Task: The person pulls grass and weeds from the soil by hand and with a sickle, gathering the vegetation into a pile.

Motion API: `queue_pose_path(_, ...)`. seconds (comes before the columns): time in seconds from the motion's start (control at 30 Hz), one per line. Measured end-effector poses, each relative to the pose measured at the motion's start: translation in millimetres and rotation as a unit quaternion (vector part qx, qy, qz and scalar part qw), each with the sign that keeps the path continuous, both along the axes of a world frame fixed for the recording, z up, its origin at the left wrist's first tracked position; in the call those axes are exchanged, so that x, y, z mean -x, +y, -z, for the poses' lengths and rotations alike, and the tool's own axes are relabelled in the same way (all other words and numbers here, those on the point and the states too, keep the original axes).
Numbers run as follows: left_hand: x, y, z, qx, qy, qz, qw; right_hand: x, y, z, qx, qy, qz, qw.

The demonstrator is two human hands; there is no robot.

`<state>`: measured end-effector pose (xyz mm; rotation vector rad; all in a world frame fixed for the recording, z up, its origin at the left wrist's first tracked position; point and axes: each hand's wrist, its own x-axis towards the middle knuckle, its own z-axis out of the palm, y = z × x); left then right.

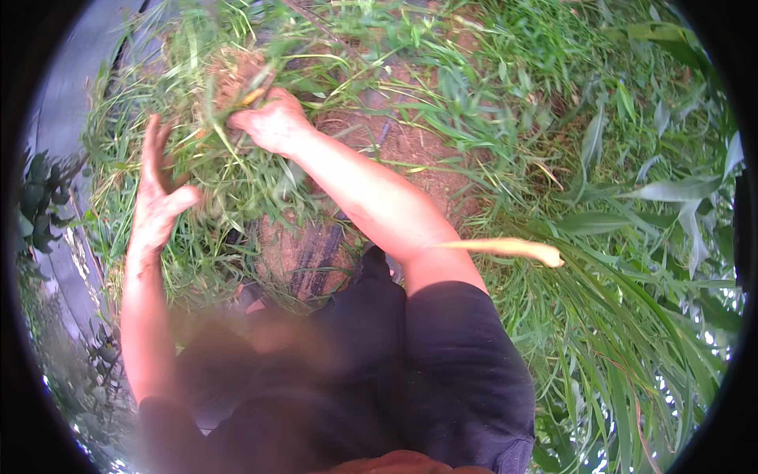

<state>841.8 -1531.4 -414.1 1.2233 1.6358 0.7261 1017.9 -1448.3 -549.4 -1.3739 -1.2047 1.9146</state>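
My right hand point(275, 121) is closed around a clump of uprooted grass with a brown root mass point(234, 74) at the upper left of the view. A yellowish stalk piece shows beside its fingers, though motion blurs the clump. Lower and to the left, my left hand point(157, 192) is raised with fingers and thumb apart, holding nothing. Green grass point(225, 189) lies in a loose heap between and under both hands. A pale yellow, blurred strip point(503, 247) shows beside my right elbow; what it is I cannot tell.
Dark ground sheeting point(65, 106) runs along the left edge, with leafy plants point(41, 201) over it. Reddish-brown soil point(414, 148) shows in the middle. Dense grass and broad-leaved tall plants point(675, 189) stand on the right. A thin stem point(320, 23) crosses the top.
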Motion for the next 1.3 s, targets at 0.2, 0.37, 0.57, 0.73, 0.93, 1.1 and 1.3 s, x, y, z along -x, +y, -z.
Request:
queue_pose_path(0.2, 5, -9, 70, 0.146, -0.13, 0.06, 0.979, -5, -54, -31, 0.061, 0.388, -0.019, 0.92)
queue_pose_path(0.37, -28, -10, 99, 0.052, -0.167, 0.062, 0.983, -40, -52, -50, -0.081, 0.129, -0.111, 0.982)
queue_pose_path(0.57, -62, 12, 80, 0.05, -0.412, -0.041, 0.909, -63, -51, -71, -0.444, -0.141, -0.172, 0.868)
queue_pose_path(0.73, -58, 20, 71, 0.075, -0.14, 0.005, 0.987, -80, -38, -52, -0.222, -0.283, -0.06, 0.931)
queue_pose_path(0.93, 8, -21, 112, 0.131, -0.237, -0.026, 0.962, -100, -24, -107, -0.168, -0.228, -0.272, 0.92)
queue_pose_path(1.1, 8, -22, 58, 0.13, -0.203, 0.115, 0.963, -94, 52, -98, -0.451, -0.327, -0.126, 0.821)
queue_pose_path(1.3, 21, -14, -17, 0.234, -0.234, 0.048, 0.942, -57, 81, -46, -0.34, -0.385, -0.374, 0.772)
